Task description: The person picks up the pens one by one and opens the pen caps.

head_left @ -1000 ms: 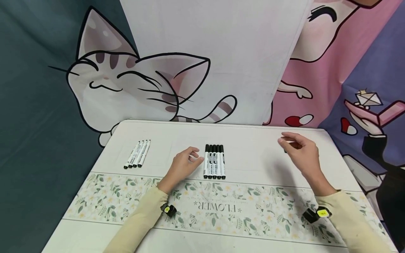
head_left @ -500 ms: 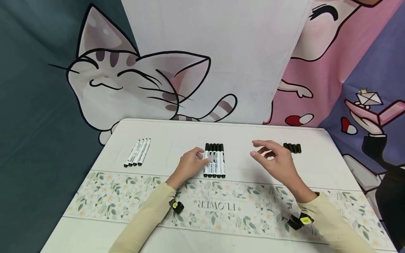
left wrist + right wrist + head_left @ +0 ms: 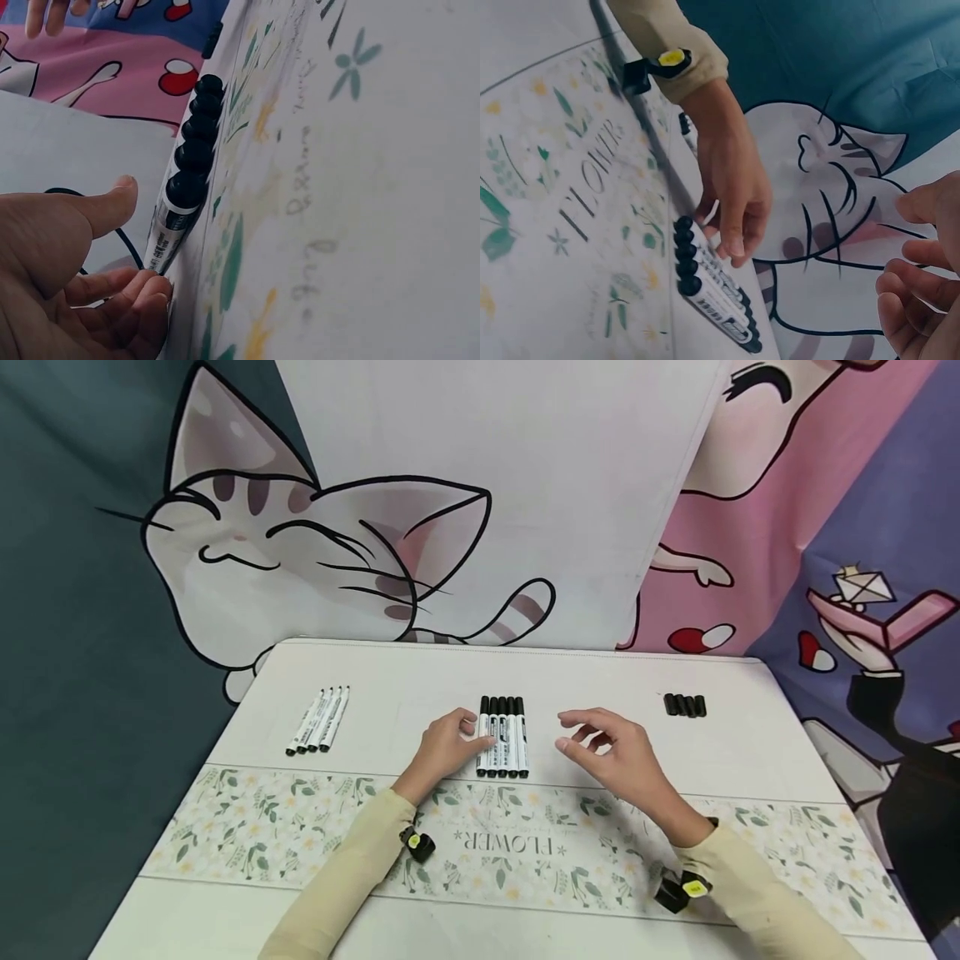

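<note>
Five capped white markers (image 3: 501, 737) with black caps lie side by side at the table's middle; they also show in the left wrist view (image 3: 193, 142) and the right wrist view (image 3: 712, 296). My left hand (image 3: 476, 731) lies against the row's left side, its curled fingertips (image 3: 150, 289) touching the nearest marker's barrel, the thumb a little apart. My right hand (image 3: 592, 739) hovers just right of the row, fingers loosely curled (image 3: 922, 277), holding nothing.
Several uncapped markers (image 3: 318, 732) lie in a row at the back left. A row of loose black caps (image 3: 685, 705) sits at the back right. A floral runner (image 3: 525, 852) crosses the white table (image 3: 600, 677). Cartoon-printed cloth hangs behind.
My right hand has swung left, from over the black caps to beside the marker row. My left hand has slid right until it touches the leftmost marker.
</note>
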Motion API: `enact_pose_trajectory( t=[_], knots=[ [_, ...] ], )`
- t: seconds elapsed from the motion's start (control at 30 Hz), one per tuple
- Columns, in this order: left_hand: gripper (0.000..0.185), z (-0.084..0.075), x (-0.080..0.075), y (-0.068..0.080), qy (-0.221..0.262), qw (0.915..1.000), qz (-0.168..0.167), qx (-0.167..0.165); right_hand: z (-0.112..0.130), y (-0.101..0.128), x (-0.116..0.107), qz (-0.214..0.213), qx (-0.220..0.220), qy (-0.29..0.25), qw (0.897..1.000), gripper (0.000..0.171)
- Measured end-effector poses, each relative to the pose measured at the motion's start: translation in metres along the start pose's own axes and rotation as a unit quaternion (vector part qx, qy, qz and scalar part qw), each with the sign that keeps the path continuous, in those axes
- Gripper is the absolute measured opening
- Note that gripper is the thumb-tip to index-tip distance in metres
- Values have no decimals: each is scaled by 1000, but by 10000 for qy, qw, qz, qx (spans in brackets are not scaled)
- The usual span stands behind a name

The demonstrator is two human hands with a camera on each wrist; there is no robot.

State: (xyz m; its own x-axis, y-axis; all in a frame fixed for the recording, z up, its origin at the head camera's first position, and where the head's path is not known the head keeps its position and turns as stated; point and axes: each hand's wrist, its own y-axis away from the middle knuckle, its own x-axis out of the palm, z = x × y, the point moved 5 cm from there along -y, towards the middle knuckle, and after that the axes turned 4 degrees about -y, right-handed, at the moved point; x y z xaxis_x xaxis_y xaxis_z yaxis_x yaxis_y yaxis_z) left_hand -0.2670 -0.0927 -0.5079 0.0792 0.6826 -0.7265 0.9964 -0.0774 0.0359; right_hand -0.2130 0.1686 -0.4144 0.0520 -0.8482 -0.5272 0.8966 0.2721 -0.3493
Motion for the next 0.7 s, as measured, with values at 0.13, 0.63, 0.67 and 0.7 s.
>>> enact_pose_trajectory(
  t=[0.13, 0.63, 0.67, 0.7],
  knots=[
    [52, 2, 0, -2, -9, 10000, 79, -52, -1, 4, 5, 142, 41, 3, 9999, 33],
    [42, -4, -1, -2, -618, 9973, 311, -241, -9, 4, 6, 226, 123, 172, 9995, 27],
    [41, -4, -1, -2, -687, 9969, 280, -266, -9, 4, 6, 226, 125, 176, 9995, 27],
    [42, -5, -1, -2, -739, 9965, 249, -296, -9, 3, 6, 223, 124, 188, 9995, 27]
  ],
)
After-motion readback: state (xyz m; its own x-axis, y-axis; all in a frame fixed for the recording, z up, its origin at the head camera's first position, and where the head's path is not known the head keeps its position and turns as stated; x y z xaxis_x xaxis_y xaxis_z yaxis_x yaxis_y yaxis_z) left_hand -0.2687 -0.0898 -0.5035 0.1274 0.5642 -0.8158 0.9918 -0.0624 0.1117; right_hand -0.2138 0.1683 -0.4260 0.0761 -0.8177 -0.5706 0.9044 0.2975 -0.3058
